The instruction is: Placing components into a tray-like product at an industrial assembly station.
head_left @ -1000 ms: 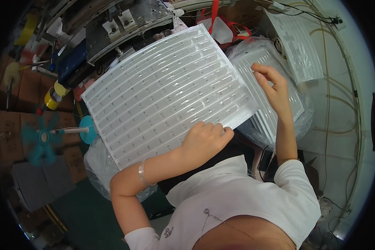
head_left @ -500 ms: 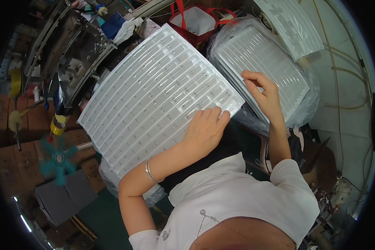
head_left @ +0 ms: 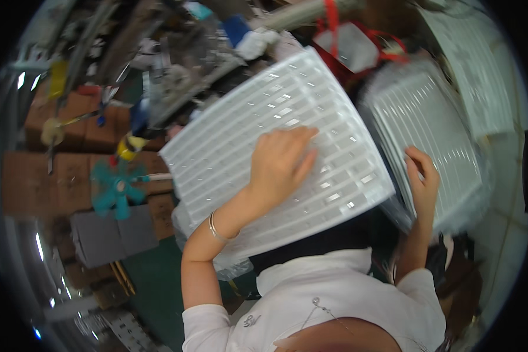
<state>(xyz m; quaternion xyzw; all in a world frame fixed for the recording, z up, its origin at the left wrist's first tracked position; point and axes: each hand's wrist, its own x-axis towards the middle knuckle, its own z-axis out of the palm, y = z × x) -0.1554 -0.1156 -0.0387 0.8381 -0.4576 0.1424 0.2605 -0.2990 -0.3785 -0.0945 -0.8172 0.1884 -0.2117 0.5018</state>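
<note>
A large white plastic tray [head_left: 217, 135] with rows of small pockets lies tilted before me. Small clear shiny pieces show in many of its pockets. Over the tray's middle is my left hand [head_left: 278, 164], a bracelet on its wrist. Its fingers are bent, the thumb apart from them, and nothing shows between them; motion blurs it. My right hand [head_left: 423, 185] is at the near left side of a stack of similar trays [head_left: 446, 135] in clear plastic wrap. Its fingers are curled in, and whatever they hold is hidden.
A red-handled bag [head_left: 355, 50] stands behind the trays, and another white ribbed sheet [head_left: 466, 70] lies at far right. To the left are a teal fan [head_left: 121, 185], brown cartons [head_left: 70, 182] and a grey box [head_left: 114, 234]. Metal machinery [head_left: 188, 82] fills the far left.
The view has shifted, so the whole scene sits farther right and lower. My left hand has moved from the tray's near right edge to over its middle. My right hand stays by the wrapped stack.
</note>
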